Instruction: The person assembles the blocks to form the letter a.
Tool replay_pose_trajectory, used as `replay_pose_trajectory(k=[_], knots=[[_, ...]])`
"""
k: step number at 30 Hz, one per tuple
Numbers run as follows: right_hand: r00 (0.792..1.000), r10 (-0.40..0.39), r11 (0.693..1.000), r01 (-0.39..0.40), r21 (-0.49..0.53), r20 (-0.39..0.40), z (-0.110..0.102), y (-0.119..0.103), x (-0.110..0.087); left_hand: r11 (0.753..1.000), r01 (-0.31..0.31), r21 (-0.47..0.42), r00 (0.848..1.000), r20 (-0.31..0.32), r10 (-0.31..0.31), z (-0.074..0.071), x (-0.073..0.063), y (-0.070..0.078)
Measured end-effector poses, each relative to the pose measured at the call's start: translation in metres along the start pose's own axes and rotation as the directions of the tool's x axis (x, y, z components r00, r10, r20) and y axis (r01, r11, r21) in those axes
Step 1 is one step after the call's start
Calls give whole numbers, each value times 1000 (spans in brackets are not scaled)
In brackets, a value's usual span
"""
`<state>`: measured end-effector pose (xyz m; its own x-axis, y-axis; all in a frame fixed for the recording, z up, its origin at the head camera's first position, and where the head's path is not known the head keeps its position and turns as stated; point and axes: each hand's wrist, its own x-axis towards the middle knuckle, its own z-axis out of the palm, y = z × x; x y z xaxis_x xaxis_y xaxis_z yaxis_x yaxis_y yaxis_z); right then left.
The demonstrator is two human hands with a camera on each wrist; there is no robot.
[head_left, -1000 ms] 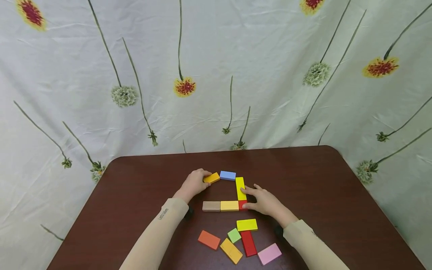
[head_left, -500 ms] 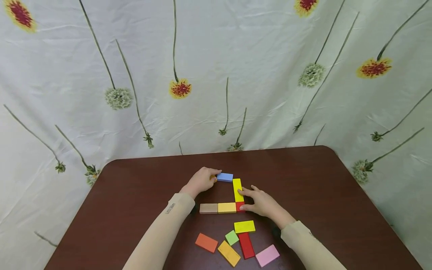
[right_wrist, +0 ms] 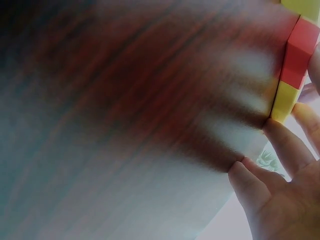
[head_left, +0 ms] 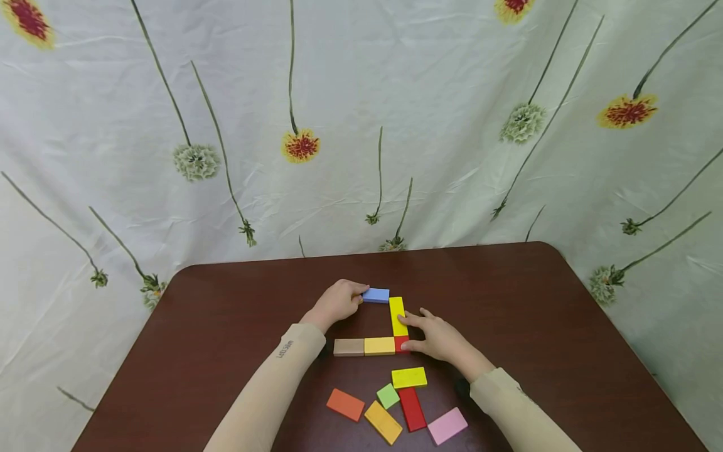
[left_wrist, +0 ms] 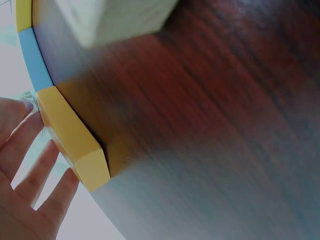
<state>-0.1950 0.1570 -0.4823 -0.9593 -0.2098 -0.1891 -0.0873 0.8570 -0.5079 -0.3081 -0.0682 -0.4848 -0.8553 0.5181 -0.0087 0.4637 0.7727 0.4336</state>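
Note:
My left hand (head_left: 337, 300) is at the far row of blocks, its fingertips right by the blue block (head_left: 376, 295). In the left wrist view, nearly straight fingers touch one long side of an orange-yellow block (left_wrist: 72, 130), which lies end to end with the blue one. The head view hides most of that block behind the hand. My right hand (head_left: 437, 336) has its fingers spread, with fingertips at the upright-running yellow block (head_left: 397, 311) and thumb at the red block (head_left: 400, 341). Left of the red block, a pale yellow block (head_left: 380, 346) and a tan block (head_left: 349, 347) continue the near row.
Nearer the person lie a yellow block (head_left: 409, 377), a green block (head_left: 388, 396), a red block (head_left: 413, 409), an orange-red block (head_left: 346, 405), an orange-yellow block (head_left: 383, 423) and a pink block (head_left: 448, 426). The dark brown table (head_left: 237, 314) ends at a flowered cloth (head_left: 350, 75).
My left hand has turned the tilted orange-yellow block in line with the blue block and shifted slightly right. The right hand keeps its place at the yellow and red blocks.

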Motion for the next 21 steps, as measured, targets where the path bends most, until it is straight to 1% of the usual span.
replay_pose_trajectory(k=[6, 7, 11, 14, 16, 18, 21], knots=[[1000, 0, 1000, 0, 2, 18, 2, -2, 0, 999, 22, -46, 1000, 1, -22, -5, -8, -3], [1000, -4, 1000, 4, 1, 18, 2, -3, 0, 998, 25, -58, 1000, -6, -25, -7, -10, -3], [1000, -15, 1000, 15, 3, 16, 2, -3, 1, 998, 28, -55, 998, -56, -31, -17, -20, -4], [1000, -21, 1000, 21, 4, 17, 1, -3, 1, 998, 45, -42, 994, -102, -49, -25, -32, -4], [1000, -23, 1000, 23, 4, 18, 0, -2, 1, 997, 64, -33, 991, -116, -68, -29, -42, -3], [1000, -22, 1000, 22, 1, 18, -1, -2, 0, 997, 81, -19, 989, -125, -83, -34, -53, -1], [1000, -18, 1000, 18, -2, 16, -2, -1, -1, 995, 99, 9, 988, -116, -98, -37, -70, 4]])
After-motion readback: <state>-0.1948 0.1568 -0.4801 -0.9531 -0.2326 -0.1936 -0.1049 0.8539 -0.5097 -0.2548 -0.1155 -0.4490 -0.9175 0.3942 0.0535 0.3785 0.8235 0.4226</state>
